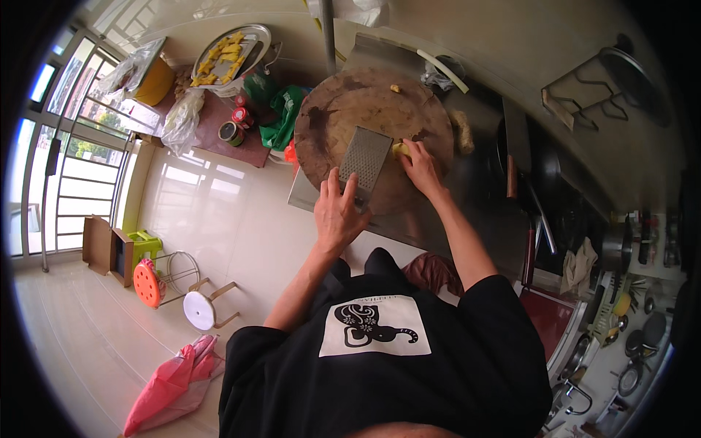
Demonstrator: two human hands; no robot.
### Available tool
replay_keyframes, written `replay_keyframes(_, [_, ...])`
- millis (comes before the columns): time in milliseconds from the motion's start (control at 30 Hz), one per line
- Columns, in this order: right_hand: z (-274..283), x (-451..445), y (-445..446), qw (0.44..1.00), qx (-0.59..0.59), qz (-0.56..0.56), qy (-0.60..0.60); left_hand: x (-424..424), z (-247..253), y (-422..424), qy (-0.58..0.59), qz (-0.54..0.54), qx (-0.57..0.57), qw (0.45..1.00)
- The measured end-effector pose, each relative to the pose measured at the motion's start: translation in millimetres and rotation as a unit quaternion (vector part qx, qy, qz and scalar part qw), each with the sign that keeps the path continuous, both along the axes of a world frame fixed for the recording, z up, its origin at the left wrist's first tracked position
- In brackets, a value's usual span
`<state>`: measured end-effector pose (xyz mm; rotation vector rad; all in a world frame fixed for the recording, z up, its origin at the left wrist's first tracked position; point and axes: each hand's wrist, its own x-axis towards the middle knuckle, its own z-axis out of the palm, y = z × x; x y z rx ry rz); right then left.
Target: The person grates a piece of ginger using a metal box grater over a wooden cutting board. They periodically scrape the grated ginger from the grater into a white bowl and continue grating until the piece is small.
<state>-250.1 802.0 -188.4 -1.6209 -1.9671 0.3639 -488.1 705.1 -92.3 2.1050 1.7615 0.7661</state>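
A flat metal grater with a rough face lies slantwise on a round wooden chopping block. My left hand grips its near end, fingers over the face and thumb by the lower edge. Just right of the grater, my right hand has its fingers around a small yellowish piece of food, partly hidden by the fingers. The piece is low over the block or on it; which, I cannot tell. A small brown lump sits toward the block's far edge.
A loofah-like scrubber lies against the block's right side. Farther right are a cleaver and a dark wok. Left of the block stand a green bag, an open jar and a metal tray of yellow pieces.
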Motion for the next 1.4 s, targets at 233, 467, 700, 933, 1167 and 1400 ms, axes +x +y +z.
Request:
replay_keyframes(233, [39,-12,19,0.940,-0.165,-0.126,0.271,-5,1,16,0.011,-0.043,0.017,0.999])
replay_keyframes(467, [109,-66,16,0.993,0.061,0.092,0.040,4,9,17,0.033,-0.037,-0.018,0.999])
replay_keyframes(700, [92,-76,31,0.974,0.131,0.109,-0.151,11,10,16,0.015,-0.034,0.013,0.999])
replay_keyframes(933, [106,-82,38,0.987,0.039,0.151,-0.042,10,10,21,0.011,-0.031,0.027,0.999])
replay_keyframes(1167, [84,-73,67,0.990,0.055,0.092,-0.088,10,11,20,0.004,-0.022,0.013,1.000])
replay_keyframes(1400, [73,-64,63,0.992,0.071,0.077,-0.076,8,11,19,-0.002,-0.025,0.011,1.000])
